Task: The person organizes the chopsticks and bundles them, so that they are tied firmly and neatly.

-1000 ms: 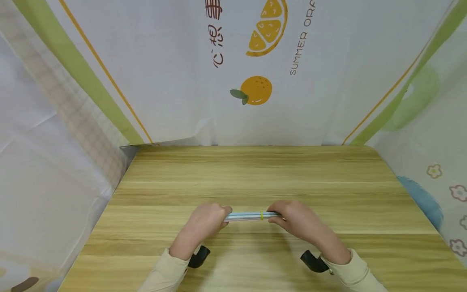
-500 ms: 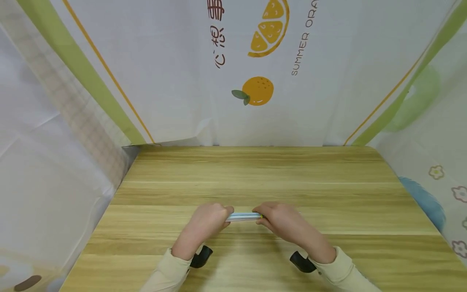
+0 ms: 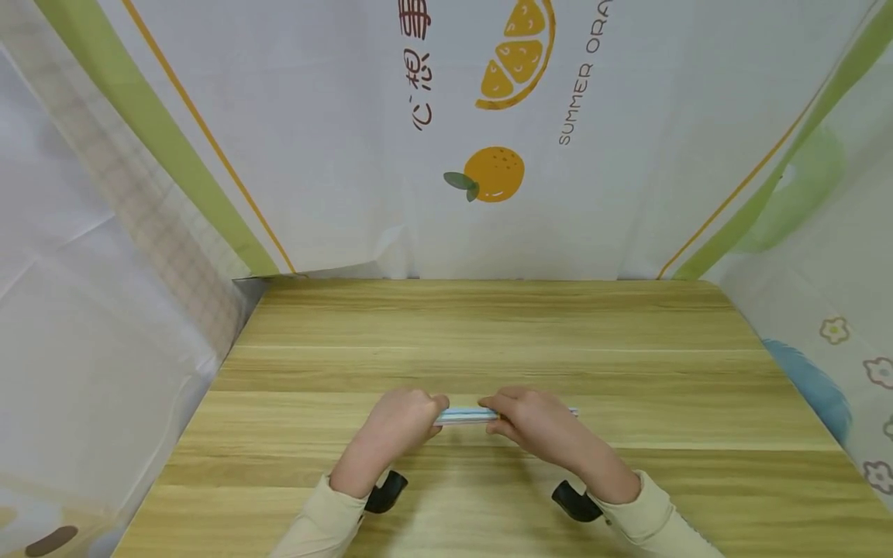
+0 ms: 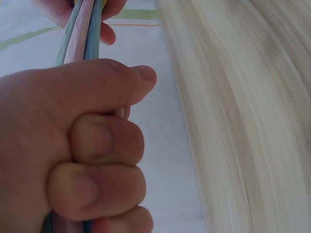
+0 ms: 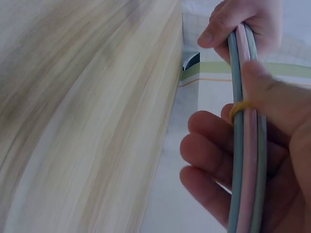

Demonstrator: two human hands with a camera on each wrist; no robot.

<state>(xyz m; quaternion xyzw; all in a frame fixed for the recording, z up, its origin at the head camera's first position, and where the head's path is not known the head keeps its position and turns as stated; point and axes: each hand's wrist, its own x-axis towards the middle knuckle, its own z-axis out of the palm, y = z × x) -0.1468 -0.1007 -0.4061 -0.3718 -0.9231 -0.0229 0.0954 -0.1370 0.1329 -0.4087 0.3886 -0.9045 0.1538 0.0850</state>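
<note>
Hands hold a bunch of straws (image 3: pixel 463 415) low in the middle. Left hand (image 3: pixel 399 422) squeezes one end. Right hand (image 3: pixel 533 418) pinches the yellow band (image 5: pixel 239 107), already around the bunch but not yet at its middle.

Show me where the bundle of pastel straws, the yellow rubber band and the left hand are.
bundle of pastel straws (image 3: pixel 466 415), head view, on the bare stretch between the hands.
yellow rubber band (image 5: pixel 239 107), right wrist view, on the loop crossing the straws.
left hand (image 4: pixel 73 145), left wrist view, on the curled knuckles.
</note>
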